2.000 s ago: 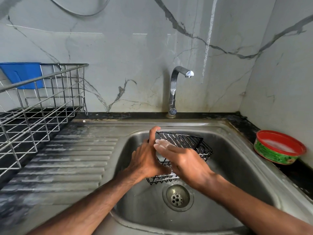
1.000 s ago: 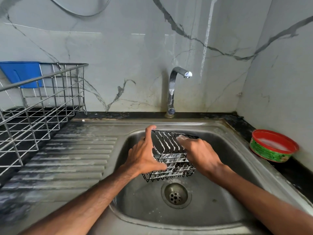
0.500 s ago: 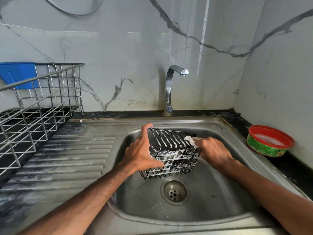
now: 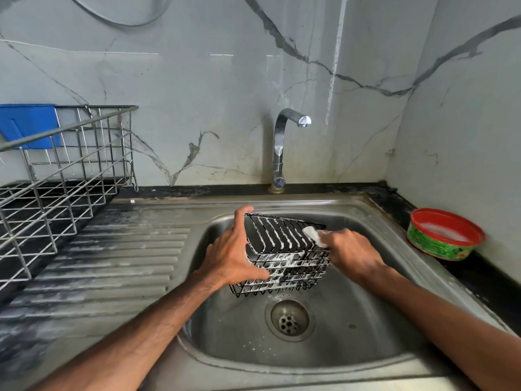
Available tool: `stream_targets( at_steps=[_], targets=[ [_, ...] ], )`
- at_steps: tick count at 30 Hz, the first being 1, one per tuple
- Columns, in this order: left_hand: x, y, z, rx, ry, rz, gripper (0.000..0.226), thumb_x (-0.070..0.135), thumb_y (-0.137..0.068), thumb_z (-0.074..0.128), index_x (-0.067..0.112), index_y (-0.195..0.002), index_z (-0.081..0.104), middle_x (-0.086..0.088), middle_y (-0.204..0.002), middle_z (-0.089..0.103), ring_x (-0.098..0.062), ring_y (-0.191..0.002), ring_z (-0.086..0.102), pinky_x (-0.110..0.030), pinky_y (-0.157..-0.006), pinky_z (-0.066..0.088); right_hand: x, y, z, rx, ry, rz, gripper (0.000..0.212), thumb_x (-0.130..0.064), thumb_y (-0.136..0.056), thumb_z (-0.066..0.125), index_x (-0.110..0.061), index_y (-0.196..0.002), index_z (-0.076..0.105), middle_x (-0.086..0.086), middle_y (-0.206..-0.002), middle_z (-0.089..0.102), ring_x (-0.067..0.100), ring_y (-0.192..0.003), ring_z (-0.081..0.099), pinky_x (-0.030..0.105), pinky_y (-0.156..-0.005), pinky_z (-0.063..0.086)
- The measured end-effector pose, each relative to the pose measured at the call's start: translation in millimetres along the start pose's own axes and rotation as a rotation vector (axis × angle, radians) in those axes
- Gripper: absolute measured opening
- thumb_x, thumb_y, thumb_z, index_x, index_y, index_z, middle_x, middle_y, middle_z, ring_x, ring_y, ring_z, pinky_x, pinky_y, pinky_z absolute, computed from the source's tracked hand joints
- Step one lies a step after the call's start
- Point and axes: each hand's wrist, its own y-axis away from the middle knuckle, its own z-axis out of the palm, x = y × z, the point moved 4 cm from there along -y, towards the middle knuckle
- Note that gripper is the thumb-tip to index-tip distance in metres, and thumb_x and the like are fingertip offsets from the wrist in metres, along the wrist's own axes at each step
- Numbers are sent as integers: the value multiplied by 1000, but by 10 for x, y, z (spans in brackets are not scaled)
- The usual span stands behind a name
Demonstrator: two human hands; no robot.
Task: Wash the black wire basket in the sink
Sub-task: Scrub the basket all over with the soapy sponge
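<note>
The black wire basket (image 4: 284, 255) is held upside down over the steel sink (image 4: 352, 328), its wires streaked with white foam. My left hand (image 4: 234, 252) grips its left side, thumb up on the top corner. My right hand (image 4: 352, 252) presses a small white foamy scrubber (image 4: 314, 235) against the basket's top right edge. The drain (image 4: 289, 320) lies just below the basket. No water runs from the chrome tap (image 4: 282, 148).
A steel wire dish rack (image 4: 56, 179) with a blue item (image 4: 28, 125) stands on the left, beside the ribbed draining board (image 4: 112, 263). A red-rimmed green tub of soap (image 4: 445, 235) sits on the black counter at right, against the wall.
The basket has been turned so its bottom faces up. My right hand moved from the basket's near side to its top right edge with the scrubber. More foam covers the wires.
</note>
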Motion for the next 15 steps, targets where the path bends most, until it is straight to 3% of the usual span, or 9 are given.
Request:
stream_targets(
  at_steps=[2, 4, 5, 7, 9, 12, 15],
  targets=[
    [6, 12, 7, -2, 5, -4, 131, 34, -50, 94, 48, -146, 5, 12, -116, 52, -13, -88, 61, -58, -94, 53, 140, -33, -16, -3, -93, 110, 27, -5, -86, 52, -20, -102, 68, 9, -94, 72, 32, -87, 70, 38, -69, 53],
    [-7, 9, 5, 7, 20, -20, 131, 35, -49, 93, 47, -146, 6, 9, -119, 55, -14, -92, 61, -58, -95, 53, 245, -84, -64, 96, -321, 225, 27, 3, -85, 56, -17, -89, 74, 8, -86, 73, 28, -77, 71, 36, -64, 54],
    [-18, 7, 0, 14, 28, -31, 130, 36, -48, 93, 48, -146, 7, 8, -120, 56, -15, -93, 61, -58, -95, 53, 277, -102, -110, 152, -475, 289, 27, 4, -87, 59, -16, -90, 77, 8, -86, 75, 26, -75, 72, 37, -63, 56],
    [-30, 3, -3, 22, 36, -42, 129, 37, -48, 93, 49, -144, 8, 8, -116, 56, -17, -94, 61, -56, -94, 53, 297, -72, -168, 203, -902, 429, 21, 4, -88, 67, -7, -104, 76, 11, -90, 78, 24, -81, 76, 41, -76, 62],
    [-29, 1, 6, 20, 33, -39, 128, 37, -48, 93, 50, -143, 8, 10, -114, 55, -16, -92, 61, -55, -93, 53, 215, 0, -175, 102, -1295, 490, 24, 7, -89, 68, -7, -109, 69, 12, -95, 78, 24, -89, 77, 42, -85, 62],
    [-8, 10, 31, 13, 21, -25, 128, 35, -50, 93, 50, -144, 7, 9, -115, 56, -15, -91, 61, -56, -94, 52, 184, 37, -187, -24, -1435, 441, 23, 5, -94, 64, -14, -108, 63, 14, -98, 78, 26, -91, 77, 39, -79, 62],
    [10, 15, 45, 13, 16, -14, 129, 35, -51, 92, 50, -144, 6, 9, -113, 56, -12, -86, 62, -56, -93, 53, 176, 14, -220, -22, -1468, 405, 24, 5, -95, 62, -13, -110, 61, 14, -97, 78, 26, -92, 76, 37, -78, 62]
  ],
)
